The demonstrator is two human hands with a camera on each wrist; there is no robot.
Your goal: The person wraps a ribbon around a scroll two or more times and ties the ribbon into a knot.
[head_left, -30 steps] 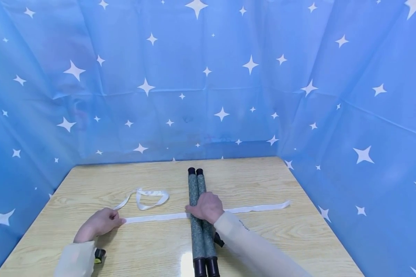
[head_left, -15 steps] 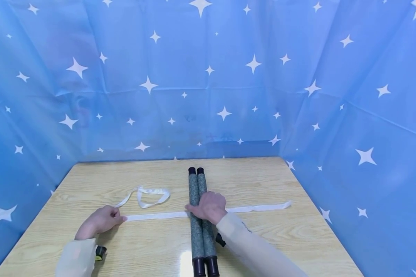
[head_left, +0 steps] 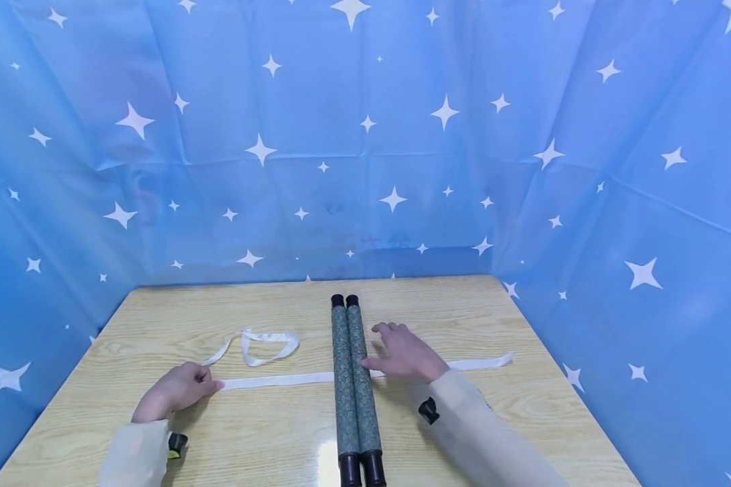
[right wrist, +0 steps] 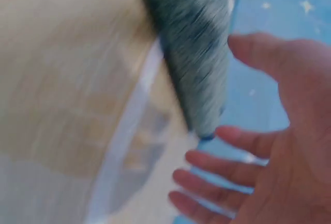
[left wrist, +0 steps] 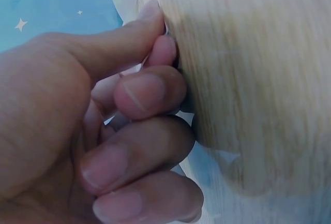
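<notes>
Two slim green speckled rolls (head_left: 352,392) with dark end knobs, like a scroll rolled from both sides, lie side by side on the table. A white ribbon (head_left: 280,381) passes crosswise beneath them and sticks out on either side. My left hand (head_left: 173,391) pinches the ribbon at the left, between thumb and forefinger; in the left wrist view its other fingers are curled. Just right of the rolls, my right hand (head_left: 407,353) hovers over the ribbon with fingers spread and nothing held. The right wrist view has the roll (right wrist: 199,43) beside the thumb and fingertips, blurred.
A loose loop of the ribbon (head_left: 271,337) lies on the table behind the left hand. The wooden table (head_left: 524,433) reaches back to a blue curtain (head_left: 317,189) with white stars, which also hangs along both sides.
My right hand has let go of the rolls and moved right, its fingers opening out. The left hand keeps its pinch on the ribbon, and the rolls stay in place.
</notes>
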